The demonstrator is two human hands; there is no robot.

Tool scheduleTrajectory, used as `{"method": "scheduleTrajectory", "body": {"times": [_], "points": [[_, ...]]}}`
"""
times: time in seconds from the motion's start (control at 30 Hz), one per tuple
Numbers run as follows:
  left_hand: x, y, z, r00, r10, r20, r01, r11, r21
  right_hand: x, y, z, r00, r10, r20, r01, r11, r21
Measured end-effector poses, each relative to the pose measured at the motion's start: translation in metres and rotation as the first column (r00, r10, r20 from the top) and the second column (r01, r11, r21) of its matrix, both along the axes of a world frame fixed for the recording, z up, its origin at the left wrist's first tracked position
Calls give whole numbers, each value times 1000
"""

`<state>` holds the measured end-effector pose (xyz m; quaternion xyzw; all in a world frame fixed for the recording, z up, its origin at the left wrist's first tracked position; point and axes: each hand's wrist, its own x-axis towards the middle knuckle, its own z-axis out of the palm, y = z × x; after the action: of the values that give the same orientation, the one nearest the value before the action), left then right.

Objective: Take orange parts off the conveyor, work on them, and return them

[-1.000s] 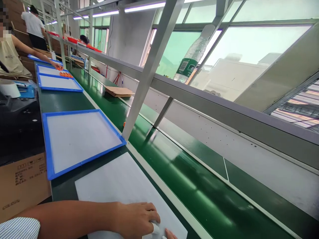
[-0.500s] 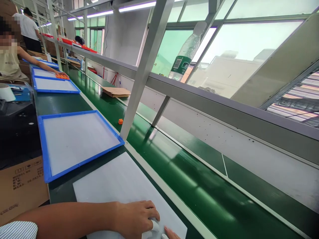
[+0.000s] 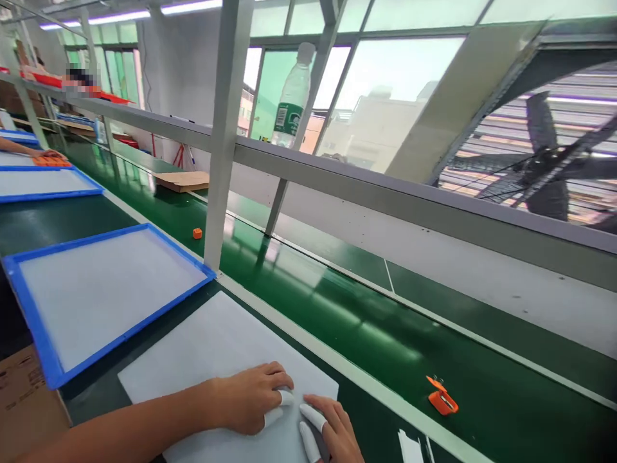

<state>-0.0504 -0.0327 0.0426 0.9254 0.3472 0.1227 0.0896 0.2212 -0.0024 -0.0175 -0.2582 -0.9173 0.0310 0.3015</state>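
Observation:
A white sheet [image 3: 212,347] lies on the dark green table in front of me. My left hand [image 3: 258,397] rests on it, fingers curled, with white covers on some fingertips; whether anything is under them is hidden. Close by on the right, my right hand [image 3: 332,429] touches the sheet's right part, its fingers apart and two of them in white covers. Nothing shows between its fingers. Further right on the green belt lies an orange part [image 3: 442,400] with a raised flap.
A blue-framed white board [image 3: 110,283] is at the left, with another [image 3: 38,183] beyond it, near a person's hand and orange pieces [image 3: 51,159]. A metal post [image 3: 224,135] and rail cross the view. A bottle [image 3: 292,103], cardboard [image 3: 183,180] and small orange piece [image 3: 197,233] stand out.
The view has swung to the right, bringing the orange part with the flap and a fan into sight. More of my right hand shows. My left hand stays on the sheet.

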Motion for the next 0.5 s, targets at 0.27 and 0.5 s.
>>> {"method": "scheduleTrajectory", "body": {"times": [0.27, 0.5], "points": [[4, -5, -11, 997, 64, 42, -56, 982, -181, -14, -28, 32, 992, -125, -14, 119, 970, -212], [12, 39, 22, 991, 61, 118, -10, 920, -392, -11, -29, 23, 987, -160, -29, 149, 962, -229]]}}
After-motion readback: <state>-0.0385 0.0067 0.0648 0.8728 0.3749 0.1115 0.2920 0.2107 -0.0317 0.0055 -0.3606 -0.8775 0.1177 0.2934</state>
